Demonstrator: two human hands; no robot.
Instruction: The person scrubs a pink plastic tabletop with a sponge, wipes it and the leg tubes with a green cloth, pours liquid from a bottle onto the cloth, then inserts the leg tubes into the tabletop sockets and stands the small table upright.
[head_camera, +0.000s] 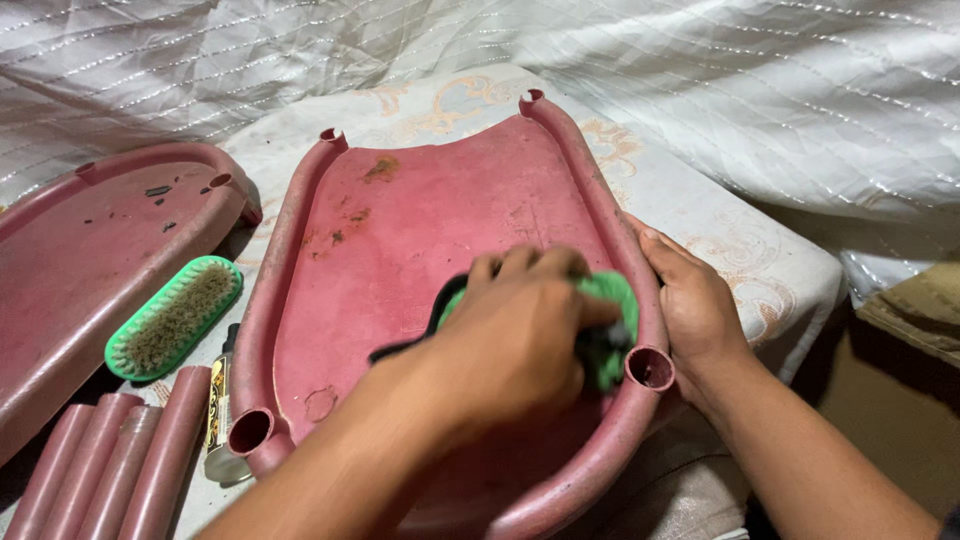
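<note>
1. Left hand (520, 335) is closed around a green scrubbing pad (612, 300) with a dark underside, pressing it onto the inner face of a pink plastic seat panel (400, 240), near the panel's right rim.
2. Right hand (695, 305) is cupped against the outside of the panel's right rim, fingers flat along the edge, gripping the panel only; it sits just beside the left hand with the rim between them.
3. The seat panel lies face up on a cloth-covered surface (760, 270), in the middle of the view; round open sockets show at its corners, and brown stains mark its upper part.
4. A green-backed scrub brush (175, 318) lies bristles up, left of the panel, not touched by either hand.
5. A second pink panel (90, 250) sits at far left, with dark specks on it.
6. Several pink tubes (120, 460) lie side by side at bottom left.
7. A small bottle or tube (217, 410) lies between the tubes and the panel; kind unclear.
8. White quilted fabric (700, 70) fills the background.
</note>
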